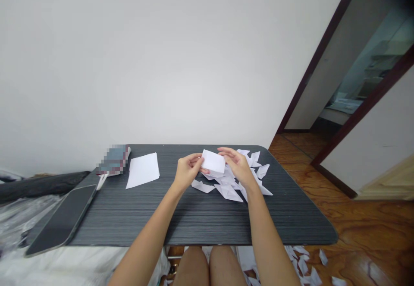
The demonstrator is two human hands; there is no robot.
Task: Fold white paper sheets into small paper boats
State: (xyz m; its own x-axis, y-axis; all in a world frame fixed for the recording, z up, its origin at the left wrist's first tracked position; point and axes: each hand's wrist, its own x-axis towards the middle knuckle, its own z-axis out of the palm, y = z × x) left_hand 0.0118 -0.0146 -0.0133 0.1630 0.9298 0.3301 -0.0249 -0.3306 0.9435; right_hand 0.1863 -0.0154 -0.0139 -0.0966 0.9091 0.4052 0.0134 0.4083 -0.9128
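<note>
My left hand (188, 170) and my right hand (236, 164) hold a folded white paper (213, 161) between them, above the far middle of a dark striped table (194, 217). The left fingers pinch the paper's left edge. My right hand grips its right side with fingers curled over the top. Just beyond and under my hands lies a heap of several folded white paper boats (237, 182).
A stack of white sheets (142, 170) lies to the left, beside a blurred-out box (113, 160). A dark phone or tablet (63, 219) rests at the table's left edge. More paper boats (304, 264) lie on the wooden floor. A doorway (355, 83) opens at right.
</note>
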